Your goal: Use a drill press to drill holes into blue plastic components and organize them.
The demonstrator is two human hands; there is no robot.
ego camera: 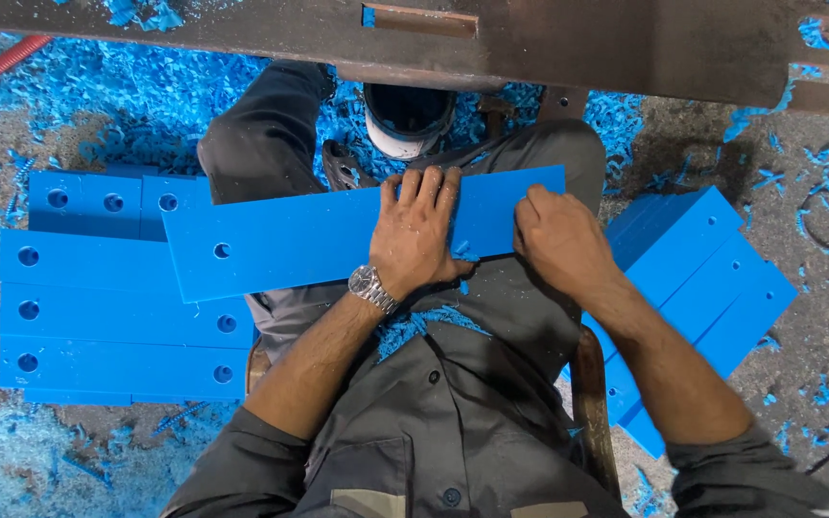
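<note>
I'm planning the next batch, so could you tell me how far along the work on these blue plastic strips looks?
A stack of drilled strips lies at the person's left and blue shavings cover the floor. One strip lies across the lap, the left hand pressing it flat and the right hand at its lower edge. Another pile lies at the right; which pile is finished I cannot tell.
</note>
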